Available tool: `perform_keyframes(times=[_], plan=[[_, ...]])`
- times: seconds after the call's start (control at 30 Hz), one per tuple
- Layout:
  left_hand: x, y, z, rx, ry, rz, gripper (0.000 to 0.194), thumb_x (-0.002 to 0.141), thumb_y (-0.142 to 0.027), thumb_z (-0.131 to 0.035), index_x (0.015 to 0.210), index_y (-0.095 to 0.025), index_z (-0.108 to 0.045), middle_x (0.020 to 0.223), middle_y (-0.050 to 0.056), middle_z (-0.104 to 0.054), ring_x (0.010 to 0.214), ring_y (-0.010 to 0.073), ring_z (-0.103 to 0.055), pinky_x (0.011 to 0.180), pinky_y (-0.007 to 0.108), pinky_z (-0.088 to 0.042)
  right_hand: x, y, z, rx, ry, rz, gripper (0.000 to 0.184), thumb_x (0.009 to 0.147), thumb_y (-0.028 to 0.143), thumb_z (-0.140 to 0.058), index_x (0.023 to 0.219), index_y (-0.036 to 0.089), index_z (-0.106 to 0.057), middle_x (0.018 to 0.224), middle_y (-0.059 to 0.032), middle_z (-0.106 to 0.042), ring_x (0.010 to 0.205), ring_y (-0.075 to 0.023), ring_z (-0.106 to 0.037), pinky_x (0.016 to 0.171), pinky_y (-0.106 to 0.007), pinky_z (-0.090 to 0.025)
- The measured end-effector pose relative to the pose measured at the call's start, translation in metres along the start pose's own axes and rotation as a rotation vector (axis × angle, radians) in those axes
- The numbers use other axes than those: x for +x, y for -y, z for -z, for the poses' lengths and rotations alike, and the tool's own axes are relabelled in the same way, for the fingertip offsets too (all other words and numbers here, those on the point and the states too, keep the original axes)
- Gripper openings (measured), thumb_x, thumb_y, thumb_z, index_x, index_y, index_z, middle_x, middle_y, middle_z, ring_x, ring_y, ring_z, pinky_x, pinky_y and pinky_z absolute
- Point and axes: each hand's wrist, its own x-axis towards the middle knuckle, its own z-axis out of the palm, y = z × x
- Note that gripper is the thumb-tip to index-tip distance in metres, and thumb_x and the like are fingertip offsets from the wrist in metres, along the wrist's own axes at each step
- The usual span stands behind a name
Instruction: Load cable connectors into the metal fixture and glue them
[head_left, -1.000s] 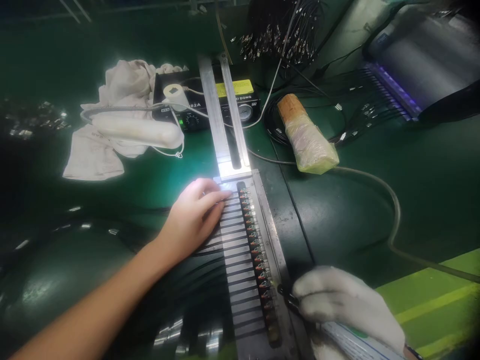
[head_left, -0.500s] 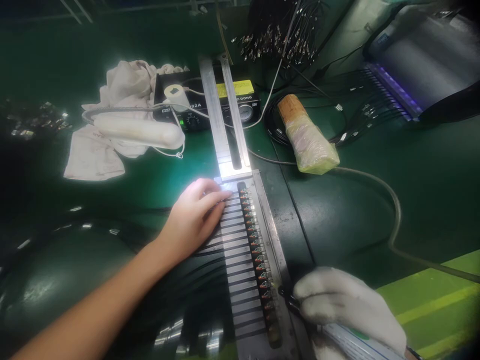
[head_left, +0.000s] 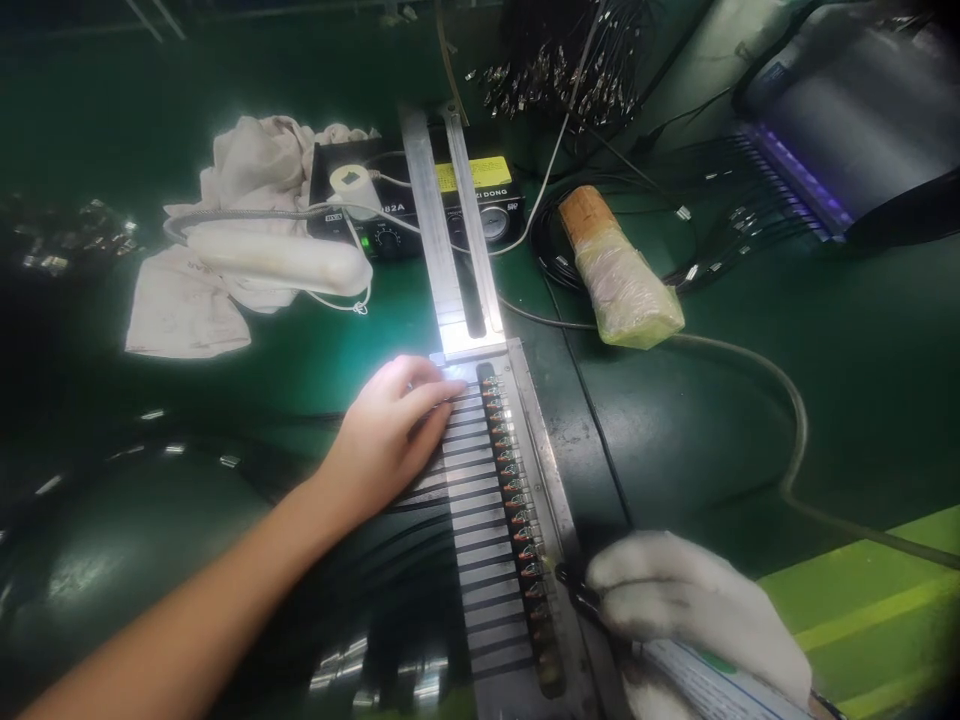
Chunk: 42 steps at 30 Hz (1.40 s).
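Observation:
A slotted metal jig [head_left: 480,528] runs lengthwise before me, with black cables lying in its slots. Small metal cable ends with orange bits [head_left: 513,486] line up in its dark groove. At its upper left edge my bare left hand [head_left: 394,420] is closed, bent fingertips pressing on the plate; any cable under them is hidden. In a white glove, my right hand [head_left: 690,595] grips a printed dispensing tube [head_left: 701,675] with a black nozzle [head_left: 576,588]. The nozzle's tip is at the jig's right side, beside the lower cable ends; I cannot tell if it touches.
Behind the jig stands a black control box [head_left: 390,225] with a gauge. A white handpiece [head_left: 277,258] lies on crumpled cloth [head_left: 255,165] at left. A plastic-wrapped brush-like block [head_left: 626,285], a grey hose [head_left: 787,400], a purple-lit device [head_left: 847,130] and bundled cables [head_left: 562,75] are to the right.
Both hands keep nearly the same places. The right hand and nozzle have shifted very slightly upward along the jig; the whole view has moved a little.

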Motion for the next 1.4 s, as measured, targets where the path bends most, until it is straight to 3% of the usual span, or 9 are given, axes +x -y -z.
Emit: perform_keyframes(times=[0.2,0.33,0.4,0.5,0.67,0.83,1.1,1.27,1.4], plan=[[0.001,-0.001,0.000,-0.009,0.003,0.007,0.023,0.098,-0.017,-0.050,0.114,-0.017,-0.066,0.105,0.010,-0.057,0.096,0.0221,-0.057,0.082,0.039,-0.052,0.000,0.005,-0.010,0.010,-0.027,-0.022,0.005,0.090,0.019,-0.062,0.090,0.019,-0.067,0.083,-0.0045,-0.072,0.066,-0.0192,-0.073,0.057,-0.026,-0.062],[0.001,0.000,0.000,-0.005,0.002,0.013,0.023,0.097,-0.018,-0.051,0.114,-0.017,-0.067,0.105,0.010,-0.057,0.097,0.0224,-0.057,0.085,0.039,-0.052,0.003,0.026,-0.025,-0.039,-0.399,-0.178,0.022,0.097,0.023,-0.052,0.079,0.022,-0.065,0.070,-0.0028,-0.066,0.058,-0.0194,-0.067,0.054,-0.030,-0.056],[0.001,0.000,-0.001,-0.010,0.000,0.016,0.023,0.097,-0.019,-0.050,0.113,-0.018,-0.067,0.104,0.009,-0.057,0.098,0.0223,-0.057,0.085,0.040,-0.052,0.002,0.035,-0.024,-0.053,-0.368,-0.203,0.022,0.097,0.030,-0.055,0.078,0.023,-0.063,0.070,-0.0032,-0.066,0.060,-0.0206,-0.067,0.055,-0.031,-0.056],[0.001,0.000,-0.001,-0.015,0.001,0.030,0.023,0.098,-0.020,-0.050,0.112,-0.019,-0.067,0.104,0.008,-0.057,0.098,0.0219,-0.057,0.084,0.039,-0.052,-0.003,0.041,-0.018,-0.060,-0.210,-0.191,0.019,0.096,0.035,-0.059,0.082,0.023,-0.063,0.075,-0.0049,-0.068,0.066,-0.0218,-0.069,0.059,-0.032,-0.056],[0.001,-0.001,0.000,-0.007,-0.006,0.029,0.022,0.098,-0.019,-0.050,0.110,-0.017,-0.068,0.103,0.008,-0.057,0.097,0.0213,-0.057,0.085,0.037,-0.051,-0.011,0.030,-0.016,-0.058,-0.200,-0.141,0.012,0.095,0.020,-0.056,0.085,0.021,-0.064,0.079,-0.0049,-0.068,0.066,-0.0185,-0.069,0.061,-0.029,-0.056],[0.001,-0.001,0.000,-0.009,-0.010,0.023,0.022,0.098,-0.018,-0.050,0.111,-0.017,-0.068,0.104,0.008,-0.057,0.098,0.0207,-0.057,0.086,0.036,-0.050,-0.010,0.017,-0.014,-0.010,-0.104,-0.046,0.006,0.089,0.019,-0.060,0.087,0.019,-0.066,0.080,-0.0046,-0.070,0.067,-0.0190,-0.071,0.058,-0.027,-0.059],[0.000,0.000,-0.002,-0.022,-0.007,0.023,0.023,0.097,-0.018,-0.052,0.113,-0.015,-0.069,0.104,0.009,-0.057,0.098,0.0215,-0.057,0.085,0.037,-0.050,-0.009,0.019,-0.018,-0.010,-0.176,-0.102,0.009,0.089,0.015,-0.058,0.088,0.018,-0.066,0.082,-0.0043,-0.068,0.070,-0.0177,-0.070,0.063,-0.027,-0.058],[0.000,0.000,-0.002,-0.026,-0.007,0.023,0.023,0.097,-0.017,-0.052,0.113,-0.013,-0.069,0.104,0.010,-0.057,0.098,0.0215,-0.057,0.085,0.037,-0.050,-0.013,0.018,-0.013,-0.011,-0.049,-0.031,0.010,0.091,0.016,-0.056,0.089,0.019,-0.065,0.084,-0.0044,-0.070,0.070,-0.0169,-0.070,0.062,-0.026,-0.059],[0.001,-0.001,-0.001,-0.032,-0.010,0.019,0.024,0.097,-0.017,-0.051,0.112,-0.012,-0.069,0.103,0.010,-0.057,0.097,0.0216,-0.057,0.085,0.037,-0.050,-0.014,0.022,-0.012,-0.033,-0.128,-0.147,0.012,0.093,0.020,-0.056,0.085,0.020,-0.064,0.084,-0.0043,-0.069,0.071,-0.0171,-0.070,0.066,-0.028,-0.058]])
